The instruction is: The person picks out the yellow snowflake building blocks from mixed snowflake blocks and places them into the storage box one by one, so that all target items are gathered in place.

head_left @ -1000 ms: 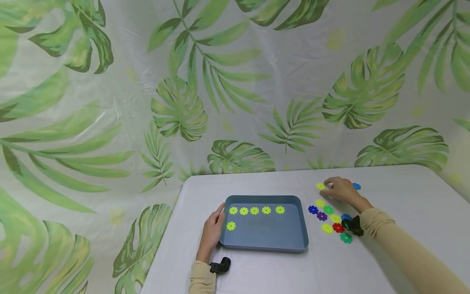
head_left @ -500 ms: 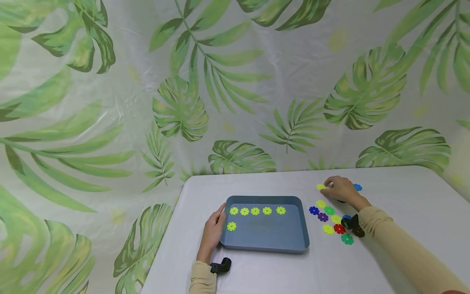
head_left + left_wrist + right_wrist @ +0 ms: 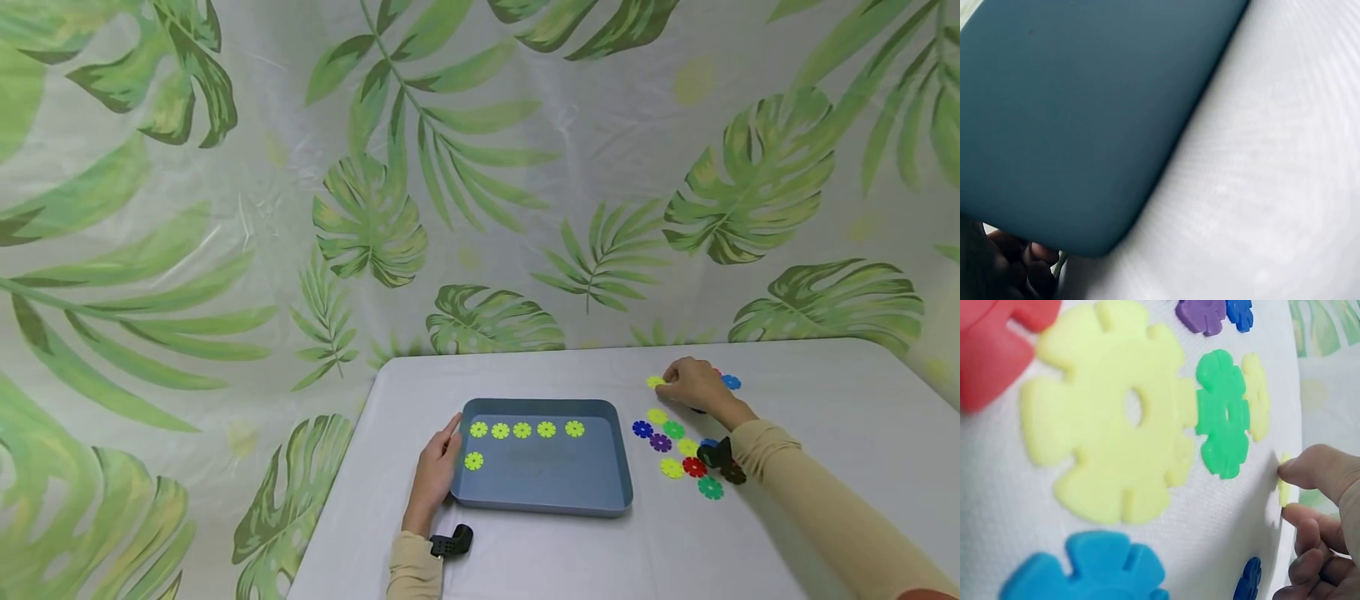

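Note:
My left hand (image 3: 435, 469) holds the left side of a blue-grey tray (image 3: 540, 505). In the left wrist view the tray's outer wall (image 3: 1085, 125) fills much of the picture, with curled fingers (image 3: 1040, 275) at its end. Several yellow snowflake discs (image 3: 522, 430) lie inside: a row along the far side, and one below its left end. My right hand (image 3: 697, 386) is at the far right of the table, thumb and forefinger pinching the edge of a yellow snowflake disc (image 3: 1284, 487). The other right-hand fingers are curled underneath.
Loose snowflake discs lie right of the tray: green (image 3: 710, 487), red (image 3: 694, 467), purple (image 3: 660, 442), dark blue (image 3: 642, 429), yellow (image 3: 672, 467) and others. A blue disc (image 3: 731, 382) sits beyond my right hand. Leaf-patterned sheeting (image 3: 495, 321) hangs behind the white-covered table (image 3: 547, 550).
My right thumb and forefinger have drawn closer together at the far yellow disc. The left hand and tray stay in place; the whole head view shifts slightly.

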A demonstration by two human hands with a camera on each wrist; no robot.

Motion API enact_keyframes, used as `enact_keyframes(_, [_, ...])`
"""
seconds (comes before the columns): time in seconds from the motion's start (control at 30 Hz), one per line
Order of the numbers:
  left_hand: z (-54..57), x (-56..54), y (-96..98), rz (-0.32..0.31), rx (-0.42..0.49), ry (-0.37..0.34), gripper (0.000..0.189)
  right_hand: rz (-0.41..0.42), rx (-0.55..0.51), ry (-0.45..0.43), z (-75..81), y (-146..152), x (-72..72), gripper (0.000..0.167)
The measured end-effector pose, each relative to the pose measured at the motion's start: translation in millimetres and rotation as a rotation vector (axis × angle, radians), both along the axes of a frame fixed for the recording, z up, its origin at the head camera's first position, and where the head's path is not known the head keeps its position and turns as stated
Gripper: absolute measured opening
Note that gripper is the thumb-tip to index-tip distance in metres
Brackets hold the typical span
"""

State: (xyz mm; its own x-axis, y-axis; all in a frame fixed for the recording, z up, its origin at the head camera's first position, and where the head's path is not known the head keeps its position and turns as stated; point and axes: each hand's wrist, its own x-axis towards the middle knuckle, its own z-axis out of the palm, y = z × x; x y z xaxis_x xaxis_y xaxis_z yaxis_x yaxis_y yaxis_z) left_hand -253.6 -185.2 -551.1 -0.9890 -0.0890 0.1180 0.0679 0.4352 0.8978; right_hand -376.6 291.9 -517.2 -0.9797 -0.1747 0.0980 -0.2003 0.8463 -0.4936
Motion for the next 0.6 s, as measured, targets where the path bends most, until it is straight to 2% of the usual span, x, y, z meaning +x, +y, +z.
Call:
enact_keyframes(0.2, [1.4, 0.0, -0.1, 0.0, -0.013, 0.013, 0.042, -0.002, 0.008, 0.0, -1.0, -1.0, -0.2, 0.027])
enact_keyframes(0.6, [0.1, -0.9, -0.7, -0.008, 0.002, 0.016, 0.042, -0.012, 0.004, -0.035, -2.3, -4.7, 2.0, 0.026])
